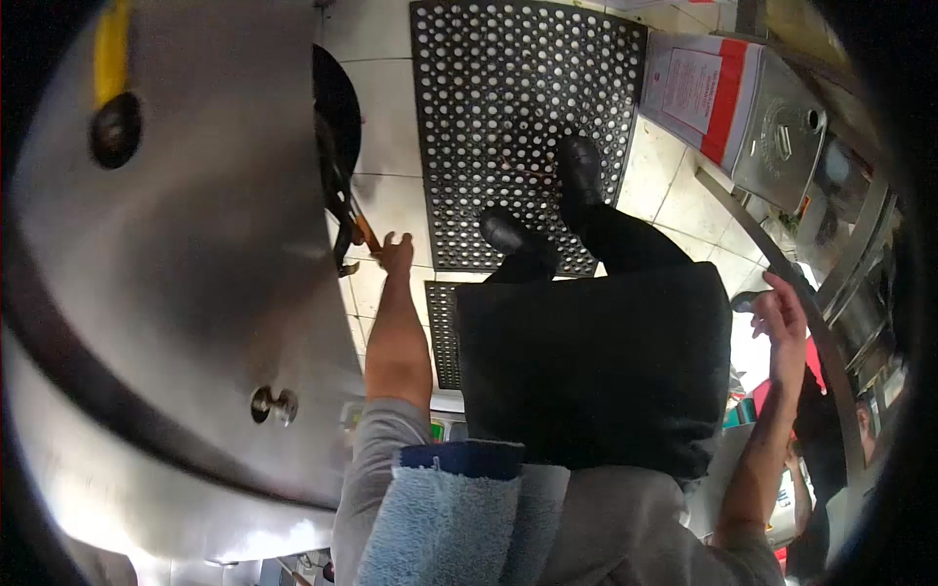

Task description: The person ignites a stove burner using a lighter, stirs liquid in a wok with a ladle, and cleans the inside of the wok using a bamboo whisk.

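Observation:
My left hand (396,254) is at the side of the steel counter, fingers apart, by the end of an orange-brown handle (366,232). Whether the fingertips touch that handle I cannot tell. The handle belongs to dark cookware beside the counter, partly hidden by its edge; a round black pan (337,107) shows there too. On the other side, my right hand (780,314) hangs loosely, fingers apart and lightly bent, with nothing in it. It is near a metal rail (816,322).
A steel surface (195,254) with a yellow handle (111,49) and a metal knob (283,405) fills the left. A perforated black mat (528,98) lies on the tiles under my shoes. A square tin (728,107) stands at right. Another person (816,439) is at lower right.

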A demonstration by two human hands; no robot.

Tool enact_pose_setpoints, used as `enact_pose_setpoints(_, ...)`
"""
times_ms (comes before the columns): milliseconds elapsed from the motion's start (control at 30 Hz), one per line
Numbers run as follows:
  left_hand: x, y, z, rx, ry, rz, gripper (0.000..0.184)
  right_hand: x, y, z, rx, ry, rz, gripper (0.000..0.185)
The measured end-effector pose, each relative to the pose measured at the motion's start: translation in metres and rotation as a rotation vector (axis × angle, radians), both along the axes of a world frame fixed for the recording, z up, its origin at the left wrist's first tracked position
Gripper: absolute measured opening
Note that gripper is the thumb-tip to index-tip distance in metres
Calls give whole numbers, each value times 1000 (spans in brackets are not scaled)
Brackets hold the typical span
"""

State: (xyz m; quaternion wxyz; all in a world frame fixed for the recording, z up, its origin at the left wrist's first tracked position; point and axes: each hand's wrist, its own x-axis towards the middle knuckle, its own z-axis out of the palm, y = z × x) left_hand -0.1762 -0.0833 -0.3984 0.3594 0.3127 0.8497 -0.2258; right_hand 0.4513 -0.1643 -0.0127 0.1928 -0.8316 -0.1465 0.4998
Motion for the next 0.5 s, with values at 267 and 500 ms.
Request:
enact_pose_setpoints(267,-14,-9,-24,203,-163,-214,36,-2,38,4,50,-99,27,39)
enact_pose_setpoints(500,152,102,65,633,-656,304,30,-40,54,37,45,92,202,37)
